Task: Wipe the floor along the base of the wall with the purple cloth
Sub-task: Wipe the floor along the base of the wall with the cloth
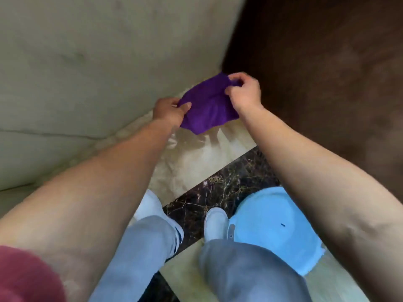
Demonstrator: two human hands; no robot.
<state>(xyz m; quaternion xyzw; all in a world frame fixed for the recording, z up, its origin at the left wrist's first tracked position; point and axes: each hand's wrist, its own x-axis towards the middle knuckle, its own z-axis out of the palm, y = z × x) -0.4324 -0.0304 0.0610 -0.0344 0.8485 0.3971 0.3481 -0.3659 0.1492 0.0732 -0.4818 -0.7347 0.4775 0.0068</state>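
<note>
A purple cloth (208, 103) hangs in the air between my two hands, above the pale marble floor (192, 153). My left hand (170, 111) pinches its left edge. My right hand (245, 90) pinches its upper right corner. The cloth sags below my hands and does not touch the floor. The pale grey-green wall (91, 68) rises on the left, and its base meets the floor just behind and left of the cloth.
A dark brown wooden door or panel (322, 68) stands to the right of the wall. A light blue basin (277, 229) sits on the floor by my right foot. A dark veined marble strip (218, 192) crosses the floor under my white shoes.
</note>
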